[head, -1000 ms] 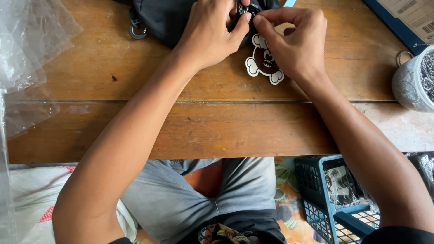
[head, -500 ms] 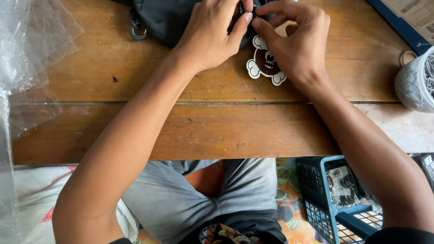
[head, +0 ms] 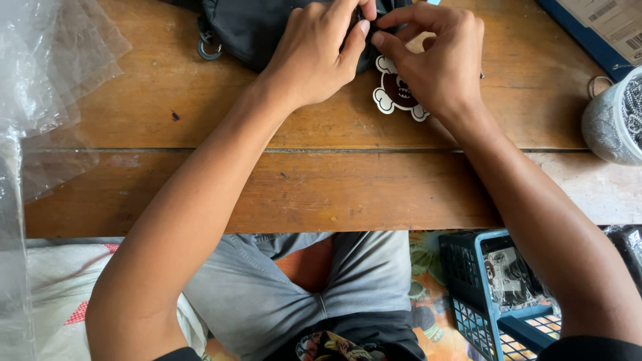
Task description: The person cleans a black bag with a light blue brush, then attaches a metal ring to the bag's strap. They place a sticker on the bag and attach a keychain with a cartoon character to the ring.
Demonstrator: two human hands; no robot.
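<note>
Black pouch (head: pixel 267 27) lying at far edge of desk (head: pixel 301 187). Left hand (head: pixel 317 57), right hand (head: pixel 438 63) meeting over pouch's right end, fingertips pinching small fitting; skull-shaped charm (head: pixel 396 93) under right hand, just nearer than pouch.

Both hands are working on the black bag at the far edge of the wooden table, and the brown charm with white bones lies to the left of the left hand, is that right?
Not quite. In the head view the brown charm lies under the right hand, not left of the left hand. The rest holds: both hands are on the black bag at the far edge of the wooden table.
</note>
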